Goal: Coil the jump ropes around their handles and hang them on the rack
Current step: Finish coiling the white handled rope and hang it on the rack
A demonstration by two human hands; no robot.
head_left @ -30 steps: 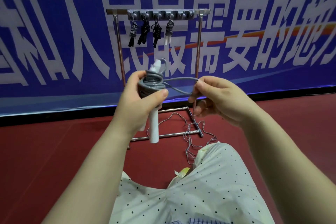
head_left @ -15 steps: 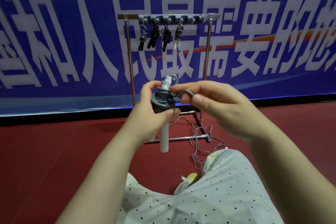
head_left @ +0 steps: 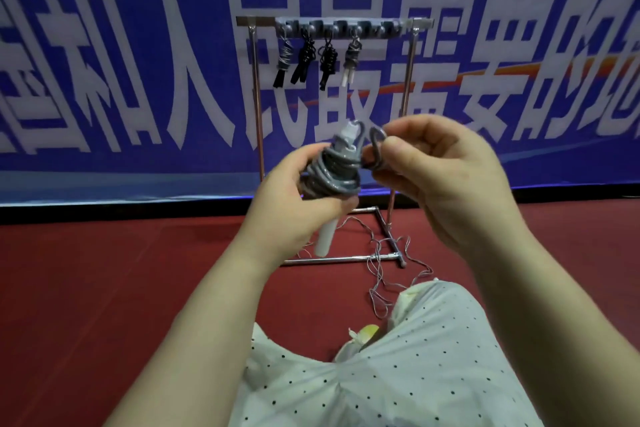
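coiling nearly done: left hand (head_left: pixel 294 198) grips the wrapped handles (head_left: pixel 329 177); right hand (head_left: pixel 426 170) fingers pinch the grey rope's last loop (head_left: pixel 375 149). next, likely tuck it, then hang on the rack (head_left: pixel 332 26) at 12 o'clock.

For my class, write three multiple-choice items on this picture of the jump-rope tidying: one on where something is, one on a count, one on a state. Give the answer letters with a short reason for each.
1. Where does the loose rope lie?
A. on the floor by the rack's base
B. over the rack's top bar
C. on a table

2. How many coiled ropes hang on the rack?
A. two
B. four
C. six

3. What is the left hand doing?
A. resting flat on the floor
B. gripping the grey coiled rope
C. hanging idle

Answers:
1 A: it trails across the red floor beside the base.
2 B: four bundles hang below the top bar.
3 B: its fingers wrap round the coil.
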